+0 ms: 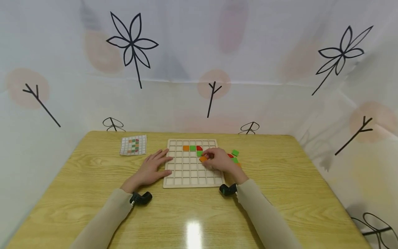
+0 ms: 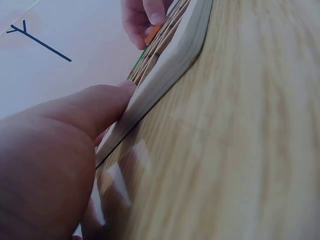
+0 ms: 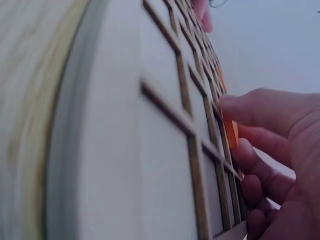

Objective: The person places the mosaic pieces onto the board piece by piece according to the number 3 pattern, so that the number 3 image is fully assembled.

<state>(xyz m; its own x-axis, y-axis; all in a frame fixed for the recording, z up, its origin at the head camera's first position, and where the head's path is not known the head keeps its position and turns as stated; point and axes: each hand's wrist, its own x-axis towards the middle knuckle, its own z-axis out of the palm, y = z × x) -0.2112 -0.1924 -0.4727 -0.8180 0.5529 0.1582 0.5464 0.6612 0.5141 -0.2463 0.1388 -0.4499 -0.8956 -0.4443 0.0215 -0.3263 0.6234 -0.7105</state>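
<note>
A pale wooden grid board (image 1: 183,173) lies flat on the table. In its upper rows sit an orange square tile (image 1: 186,148), a green square tile (image 1: 192,148), a red tile with a rounded edge (image 1: 199,148) and, below the red one, another green tile (image 1: 199,153). My right hand (image 1: 219,159) pinches an orange tile (image 3: 231,132) between thumb and fingers, low over the grid just below that green tile. My left hand (image 1: 152,168) rests with spread fingers on the board's left edge, its thumb (image 2: 112,102) on the rim.
Right of the board, partly behind the right hand, lie loose tiles: a green one (image 1: 235,152), a red one (image 1: 230,155) and others. A paper card (image 1: 133,145) with a printed coloured grid lies at the table's back left. A patterned cloth (image 1: 186,103) hangs behind.
</note>
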